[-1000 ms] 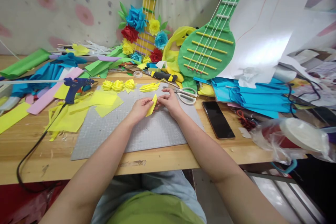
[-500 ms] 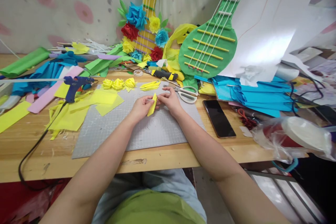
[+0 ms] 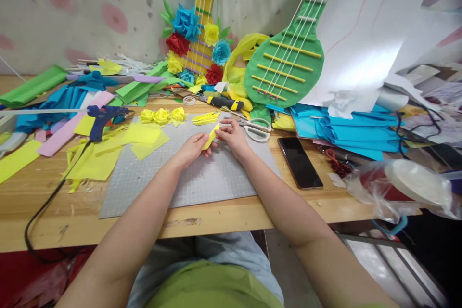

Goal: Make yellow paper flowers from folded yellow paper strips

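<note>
A small folded strip of yellow crepe paper point(image 3: 211, 137) is held between my two hands above the grey cutting mat point(image 3: 144, 187). My left hand point(image 3: 195, 147) pinches its lower left end between thumb and fingers. At its upper right end, my right hand point(image 3: 233, 137) grips the paper with thumb and fingertips. Just behind them lie cut yellow paper pieces point(image 3: 205, 118), and left of those sit several yellow paper flowers point(image 3: 162, 115). White-handled scissors point(image 3: 257, 130) rest right of my right hand.
On the left are a blue glue gun point(image 3: 101, 120) with a black cord and yellow paper sheets point(image 3: 144, 137). A phone point(image 3: 300, 162) lies at the right. Behind stand a green paper-covered lute shape point(image 3: 285, 67) and a utility knife point(image 3: 225, 103). A plastic-wrapped tub point(image 3: 404, 183) is at the right edge.
The yellow paper has tilted over to the right. My right fingers have closed in on its upper end. The camera view has shifted slightly.
</note>
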A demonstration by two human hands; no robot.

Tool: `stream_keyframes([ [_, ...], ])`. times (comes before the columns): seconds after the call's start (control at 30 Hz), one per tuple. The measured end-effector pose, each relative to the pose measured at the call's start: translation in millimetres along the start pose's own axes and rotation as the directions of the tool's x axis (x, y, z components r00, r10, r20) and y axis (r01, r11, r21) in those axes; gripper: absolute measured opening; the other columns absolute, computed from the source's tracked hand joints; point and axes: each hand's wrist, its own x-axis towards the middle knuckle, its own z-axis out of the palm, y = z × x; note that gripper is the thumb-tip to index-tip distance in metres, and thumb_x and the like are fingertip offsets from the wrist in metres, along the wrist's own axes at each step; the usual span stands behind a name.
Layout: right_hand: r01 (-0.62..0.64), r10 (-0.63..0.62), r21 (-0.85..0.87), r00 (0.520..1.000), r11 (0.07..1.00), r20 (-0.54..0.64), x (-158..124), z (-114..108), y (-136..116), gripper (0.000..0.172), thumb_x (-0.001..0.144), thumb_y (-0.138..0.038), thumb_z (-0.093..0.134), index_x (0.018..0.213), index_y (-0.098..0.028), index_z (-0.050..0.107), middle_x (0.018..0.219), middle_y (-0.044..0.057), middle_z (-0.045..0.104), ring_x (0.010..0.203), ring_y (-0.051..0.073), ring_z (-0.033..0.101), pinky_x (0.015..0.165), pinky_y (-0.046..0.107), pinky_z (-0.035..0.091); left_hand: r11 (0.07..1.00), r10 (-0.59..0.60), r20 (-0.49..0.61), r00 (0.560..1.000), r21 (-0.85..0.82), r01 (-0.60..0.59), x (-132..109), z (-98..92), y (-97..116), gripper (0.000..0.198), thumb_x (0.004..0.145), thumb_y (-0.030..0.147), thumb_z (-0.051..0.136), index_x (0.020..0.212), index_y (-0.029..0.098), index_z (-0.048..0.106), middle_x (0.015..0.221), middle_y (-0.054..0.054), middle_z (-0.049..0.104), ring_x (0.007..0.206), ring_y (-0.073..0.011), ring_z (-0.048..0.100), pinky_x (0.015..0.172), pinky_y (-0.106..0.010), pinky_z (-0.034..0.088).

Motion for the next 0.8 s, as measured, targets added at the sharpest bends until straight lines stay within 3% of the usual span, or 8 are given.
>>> stream_keyframes([
  [0.23,0.031,-0.03,-0.02,0.999,0.999,0.027,1.1,-1.6,0.0,0.048,0.057,-0.034,0.07,0.093,-0.022,0.04,0.064,-0.009,0.055,0.055,0.009,0.058,0.053,0.022,0.045,0.989,-0.002,0.044,0.999,0.146,-0.005,-1.9,-5.3,-0.5,0.027,0.083,0.032,0.047,0.063,0.015,0.049,0.048,0.005,0.039,0.04,-0.0044,0.035,0.04,-0.017,0.029],
  [0.4,0.049,-0.049,-0.014,0.999,0.999,0.007,0.8,-3.0,-1.5,0.048,0.057,-0.035,0.07,0.093,-0.022,0.042,0.067,-0.008,0.056,0.057,0.008,0.057,0.055,0.022,0.046,0.987,-0.043,0.026,0.999,0.158,0.038,-3.6,-4.9,2.3,0.019,0.08,0.028,0.051,0.067,0.014,0.053,0.05,0.004,0.046,0.04,-0.0047,0.04,0.04,-0.017,0.031],
  [0.57,0.044,-0.045,-0.017,0.998,0.999,-0.033,1.4,-3.7,0.5,0.046,0.056,-0.035,0.071,0.091,-0.022,0.043,0.067,-0.008,0.056,0.057,0.008,0.056,0.057,0.023,0.046,0.992,-0.058,0.09,0.994,0.116,0.047,-3.1,-6.2,0.8,0.014,0.08,0.025,0.052,0.075,0.012,0.057,0.052,0.004,0.047,0.04,-0.0036,0.038,0.038,-0.016,0.031],
  [0.8,0.037,-0.038,-0.02,0.998,0.999,-0.058,2.9,-4.7,2.1,0.046,0.056,-0.035,0.07,0.09,-0.021,0.043,0.066,-0.008,0.056,0.057,0.008,0.056,0.056,0.022,0.045,0.997,-0.08,0.078,0.994,0.007,0.08,-6.4,-6.7,5.2,0.021,0.071,0.027,0.064,0.085,0.012,0.058,0.071,-0.001,0.056,0.058,-0.0072,0.052,0.053,-0.022,0.049],
])
